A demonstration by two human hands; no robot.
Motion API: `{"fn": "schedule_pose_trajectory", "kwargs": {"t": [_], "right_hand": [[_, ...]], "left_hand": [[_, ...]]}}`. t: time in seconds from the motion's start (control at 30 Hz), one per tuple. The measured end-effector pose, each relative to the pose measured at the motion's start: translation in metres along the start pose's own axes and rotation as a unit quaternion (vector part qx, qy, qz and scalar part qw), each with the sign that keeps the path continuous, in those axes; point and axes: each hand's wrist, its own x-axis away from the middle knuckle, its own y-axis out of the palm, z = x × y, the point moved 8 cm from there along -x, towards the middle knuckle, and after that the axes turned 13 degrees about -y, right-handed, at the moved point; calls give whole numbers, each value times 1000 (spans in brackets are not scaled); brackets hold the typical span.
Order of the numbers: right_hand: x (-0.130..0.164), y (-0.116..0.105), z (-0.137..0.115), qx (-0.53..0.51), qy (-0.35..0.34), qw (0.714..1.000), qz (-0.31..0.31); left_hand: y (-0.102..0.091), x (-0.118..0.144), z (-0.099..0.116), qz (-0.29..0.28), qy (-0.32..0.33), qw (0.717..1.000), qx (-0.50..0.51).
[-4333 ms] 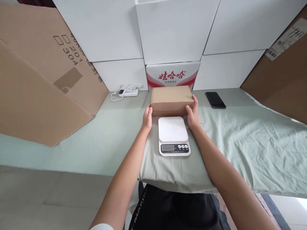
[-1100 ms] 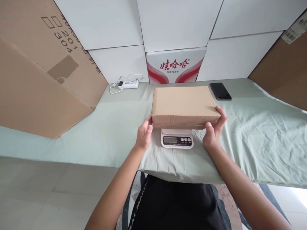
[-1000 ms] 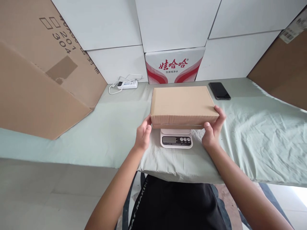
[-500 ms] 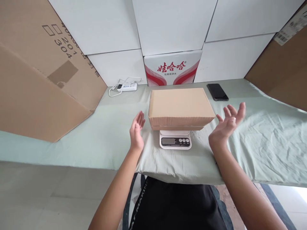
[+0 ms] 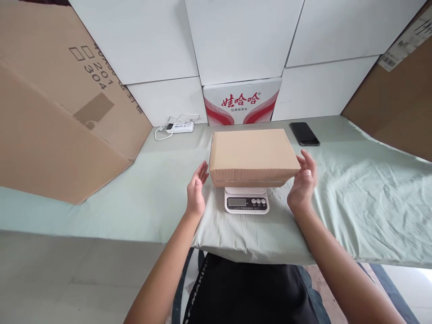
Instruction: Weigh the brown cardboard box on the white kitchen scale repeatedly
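Observation:
A closed brown cardboard box (image 5: 253, 150) rests on top of a white kitchen scale (image 5: 247, 208). The scale's display and buttons stick out below the box's near side, and the rest of it is hidden. Beside the box's left end is my left hand (image 5: 197, 189), its fingers stretched out and a small gap between it and the cardboard. My right hand (image 5: 303, 182) is at the box's right end, open, with the fingers curved slightly. Its fingertips are partly behind the box corner, and whether they touch it I cannot tell.
A black phone (image 5: 304, 134) lies at the back right. A white power strip with a cable (image 5: 180, 128) is at the back left. Behind stands a white and red carton (image 5: 242, 103). Large cardboard sheets (image 5: 67, 112) flank the cloth-covered table (image 5: 135, 202).
My right hand has moved left, in to the box's right end, with its fingers less spread. My left hand has come slightly nearer the box. The view has tilted a little.

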Motion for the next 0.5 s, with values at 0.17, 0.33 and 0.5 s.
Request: {"fn": "schedule_pose_trajectory", "kwargs": {"t": [0.17, 0.33, 0.5], "right_hand": [[3, 5, -9, 5, -47, 997, -53], [6, 12, -21, 56, -60, 992, -98], [3, 11, -23, 68, -72, 988, -122]], "left_hand": [[12, 6, 2, -58, -11, 998, -34], [19, 8, 6, -85, 1, 993, -76], [25, 12, 19, -104, 3, 992, -78]]}}
